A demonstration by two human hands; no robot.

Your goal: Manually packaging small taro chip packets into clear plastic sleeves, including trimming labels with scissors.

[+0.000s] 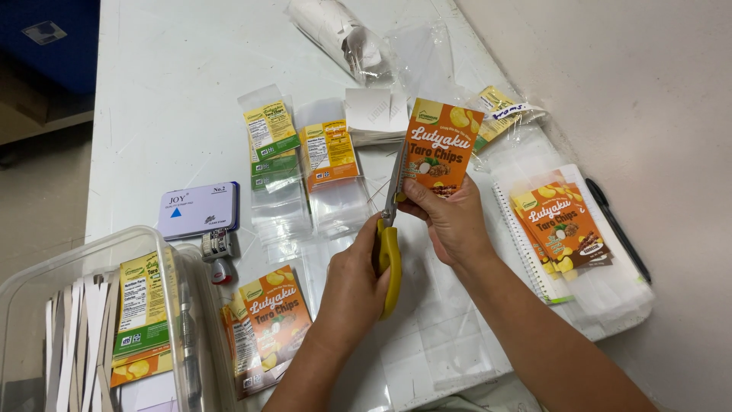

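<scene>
Left hand closed around one pair of yellow-handled scissors, right hand pinching one orange label, two clear packets beyond.

A white desk fills the middle of the view, its surface smooth and evenly lit, with soft shadows. To the right, just beside the desk edge, rises a plain off-white wall. At the left, a beige floor lies below the desk. At the far left stands 1 dark blue block above a brown shelf-like ledge. The light is diffuse.
</scene>
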